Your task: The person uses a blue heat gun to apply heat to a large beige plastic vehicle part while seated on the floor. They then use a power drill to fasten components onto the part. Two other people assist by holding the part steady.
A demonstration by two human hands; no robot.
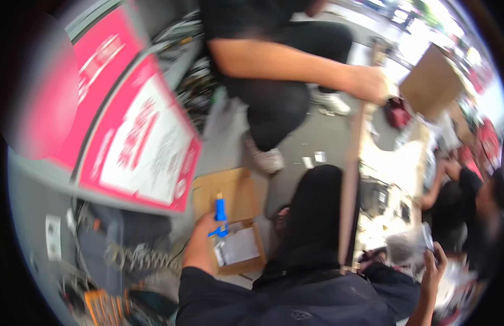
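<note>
Left hand closed around a blue-handled cutter, blade end pointing up and away, handle loop hanging just beside the thumb. Held directly over an open cardboard box on the grey floor, with a pale sheet or packet lying inside the box just right of the tool. Dark sleeve running down from that hand to the lower edge.

Right hand raised at the lower right, fingers curled around a crumpled clear plastic bag; how firmly it was gripped could not be told through the blur.

Between the two hands, a black-clad knee rising up the middle and hiding the floor behind it. Just right of the knee, a long upright wooden strip, gripped at its top by another person's hand; that person crouched above in black clothes, one white shoe planted near the box's far corner. A pale wooden frame standing beyond the strip, a brown cardboard panel further off.

At the left, large pink and white signboards leaning over the floor. Below them, tangled tools and cables, too blurred to name.
</note>
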